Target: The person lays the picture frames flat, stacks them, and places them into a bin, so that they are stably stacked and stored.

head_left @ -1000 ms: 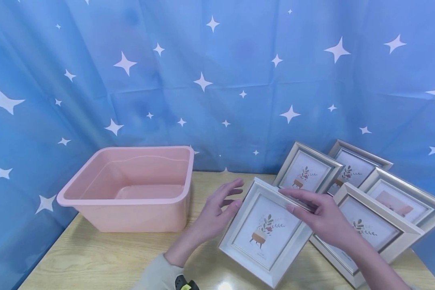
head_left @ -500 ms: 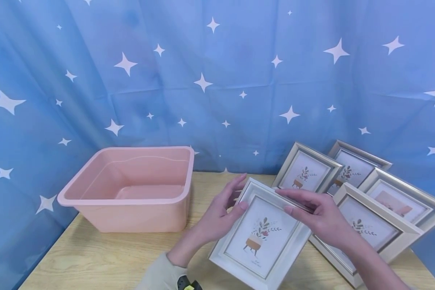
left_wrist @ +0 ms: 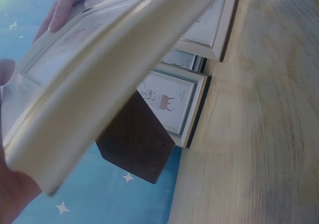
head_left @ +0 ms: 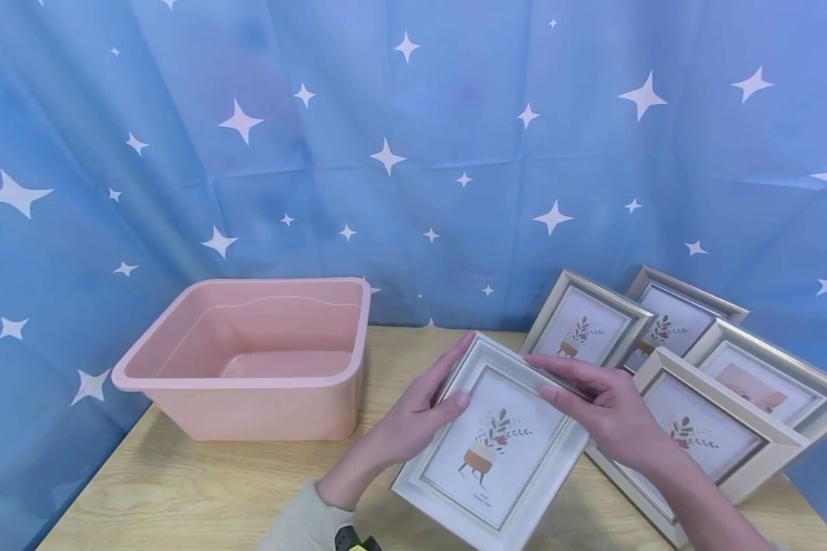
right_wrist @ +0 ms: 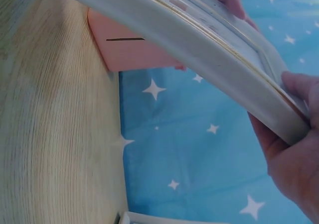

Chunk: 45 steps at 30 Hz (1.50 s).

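Observation:
A silver-white picture frame (head_left: 492, 444) with a plant-pot print is held tilted above the table, face up toward me. My left hand (head_left: 413, 417) grips its left edge, thumb over the front and fingers behind. At the upper right corner my right hand (head_left: 609, 409) pinches the frame between thumb and fingers; the right wrist view shows that hand (right_wrist: 294, 149) wrapped round the corner. Beneath the frame, the left wrist view shows a dark stand leg (left_wrist: 137, 139) sticking out from its back.
Several other picture frames (head_left: 720, 459) stand propped in a cluster at the right on the wooden table (head_left: 179, 497). A pink plastic bin (head_left: 255, 409) sits at the left with nothing inside. Behind everything hangs a blue star-patterned curtain (head_left: 455, 260).
My left hand has moved from beside the picture frame to gripping its left edge. The picture frame has shifted slightly left, and the right hand has kept its hold.

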Motion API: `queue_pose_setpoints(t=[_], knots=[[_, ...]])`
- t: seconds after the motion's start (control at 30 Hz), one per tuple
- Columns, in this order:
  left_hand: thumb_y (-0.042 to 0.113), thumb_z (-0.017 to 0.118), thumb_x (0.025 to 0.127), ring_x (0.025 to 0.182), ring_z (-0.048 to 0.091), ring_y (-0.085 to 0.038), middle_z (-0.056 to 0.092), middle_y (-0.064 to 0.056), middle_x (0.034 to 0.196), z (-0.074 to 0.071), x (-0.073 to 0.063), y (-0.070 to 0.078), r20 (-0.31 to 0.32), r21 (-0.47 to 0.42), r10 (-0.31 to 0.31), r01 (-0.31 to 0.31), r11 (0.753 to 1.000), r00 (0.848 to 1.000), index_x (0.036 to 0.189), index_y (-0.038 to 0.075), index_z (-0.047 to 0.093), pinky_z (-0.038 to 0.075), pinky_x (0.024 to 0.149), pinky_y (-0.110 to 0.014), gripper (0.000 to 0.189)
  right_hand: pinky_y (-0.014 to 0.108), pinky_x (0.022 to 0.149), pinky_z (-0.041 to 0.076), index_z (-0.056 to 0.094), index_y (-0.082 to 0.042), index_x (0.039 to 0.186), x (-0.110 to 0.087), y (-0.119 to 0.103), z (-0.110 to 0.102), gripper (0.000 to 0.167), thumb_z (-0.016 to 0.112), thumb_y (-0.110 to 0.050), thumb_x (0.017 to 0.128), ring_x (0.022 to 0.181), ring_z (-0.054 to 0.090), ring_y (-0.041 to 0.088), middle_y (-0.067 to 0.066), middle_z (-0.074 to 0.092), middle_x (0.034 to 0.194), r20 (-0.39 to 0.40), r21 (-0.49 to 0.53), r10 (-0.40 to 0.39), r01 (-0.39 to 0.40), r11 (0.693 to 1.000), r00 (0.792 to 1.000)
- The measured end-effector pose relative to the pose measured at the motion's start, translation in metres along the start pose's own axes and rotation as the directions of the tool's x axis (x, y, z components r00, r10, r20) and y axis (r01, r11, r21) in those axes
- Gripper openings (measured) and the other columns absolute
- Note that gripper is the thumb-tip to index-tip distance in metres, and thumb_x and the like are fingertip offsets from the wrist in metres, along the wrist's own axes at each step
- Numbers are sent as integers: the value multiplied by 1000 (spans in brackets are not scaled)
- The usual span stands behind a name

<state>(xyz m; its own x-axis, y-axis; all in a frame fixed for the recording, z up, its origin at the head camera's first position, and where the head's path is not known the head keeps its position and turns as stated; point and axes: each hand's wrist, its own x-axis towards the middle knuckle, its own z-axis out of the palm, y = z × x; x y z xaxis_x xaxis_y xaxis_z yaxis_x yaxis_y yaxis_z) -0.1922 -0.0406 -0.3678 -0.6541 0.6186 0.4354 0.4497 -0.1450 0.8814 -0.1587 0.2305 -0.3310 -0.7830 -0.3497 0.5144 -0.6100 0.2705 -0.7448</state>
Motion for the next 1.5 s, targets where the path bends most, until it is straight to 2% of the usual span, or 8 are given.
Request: queue_pose_setpoints(t=[0.27, 0.47, 0.63, 0.8, 0.93, 1.1, 1.23, 1.5], knots=[[15, 48, 109, 102, 70, -19, 50, -22, 148, -3, -5, -4, 3, -16, -23, 23, 1000, 1000, 166, 19, 20, 62, 69, -42, 64, 32, 66, 61, 63, 6, 133, -4, 1, 0, 37, 63, 10, 96, 88, 75, 15, -12, 73, 118, -57, -8, 63, -64, 998, 996], [14, 50, 108, 85, 74, -15, 65, -25, 127, -5, -10, -7, 2, 20, -92, 92, 996, 996, 165, 25, 23, 62, 61, -42, 64, 34, 65, 62, 64, 4, 133, -11, 7, 10, 36, 63, 8, 97, 89, 74, 15, -15, 70, 124, -94, 14, 93, -92, 996, 991], [14, 52, 108, 79, 73, -13, 67, -23, 122, -4, -12, -9, 2, 53, -143, 142, 988, 990, 164, 31, 24, 62, 59, -41, 65, 33, 62, 61, 66, 3, 132, -17, 14, 15, 36, 64, 7, 96, 85, 74, 14, -18, 69, 122, -131, 19, 124, -122, 992, 984], [15, 55, 107, 78, 73, -13, 69, -22, 119, -4, -12, -10, -23, 68, -140, 141, 988, 990, 163, 32, 28, 62, 59, -40, 65, 31, 62, 61, 66, 2, 132, -18, 16, 17, 37, 64, 8, 96, 85, 74, 13, -17, 70, 121, -143, 22, 116, -114, 993, 983], [15, 59, 105, 80, 72, -12, 67, -21, 126, -4, -13, -12, -58, 116, -119, 125, 985, 991, 162, 27, 34, 62, 62, -37, 63, 29, 65, 60, 66, 2, 132, -19, 17, 17, 37, 64, 9, 96, 87, 73, 11, -16, 69, 123, -159, 10, 111, -111, 994, 981], [9, 63, 102, 85, 73, -11, 67, -21, 126, -7, -19, -19, -81, 103, -144, 152, 983, 986, 156, 18, 47, 62, 65, -35, 56, 26, 67, 60, 64, 3, 135, -25, 19, 10, 36, 64, 1, 99, 89, 71, 7, -22, 69, 120, -234, -41, 195, -210, 977, 953], [8, 64, 101, 90, 73, -13, 65, -19, 132, -12, -26, -22, -64, 82, -169, 174, 981, 984, 153, 15, 50, 62, 69, -36, 54, 29, 65, 60, 62, 0, 138, -31, 20, 9, 37, 64, -6, 101, 87, 70, 9, -21, 70, 115, -257, -12, 288, -301, 953, 922], [8, 64, 101, 106, 67, -17, 61, -12, 141, -23, -41, -29, -69, 20, -256, 258, 966, 964, 149, 14, 56, 58, 85, -32, 49, 27, 68, 60, 60, 0, 139, -38, 26, 11, 40, 65, -11, 102, 96, 69, 3, -28, 65, 119, -306, 5, 356, -373, 928, 883]])
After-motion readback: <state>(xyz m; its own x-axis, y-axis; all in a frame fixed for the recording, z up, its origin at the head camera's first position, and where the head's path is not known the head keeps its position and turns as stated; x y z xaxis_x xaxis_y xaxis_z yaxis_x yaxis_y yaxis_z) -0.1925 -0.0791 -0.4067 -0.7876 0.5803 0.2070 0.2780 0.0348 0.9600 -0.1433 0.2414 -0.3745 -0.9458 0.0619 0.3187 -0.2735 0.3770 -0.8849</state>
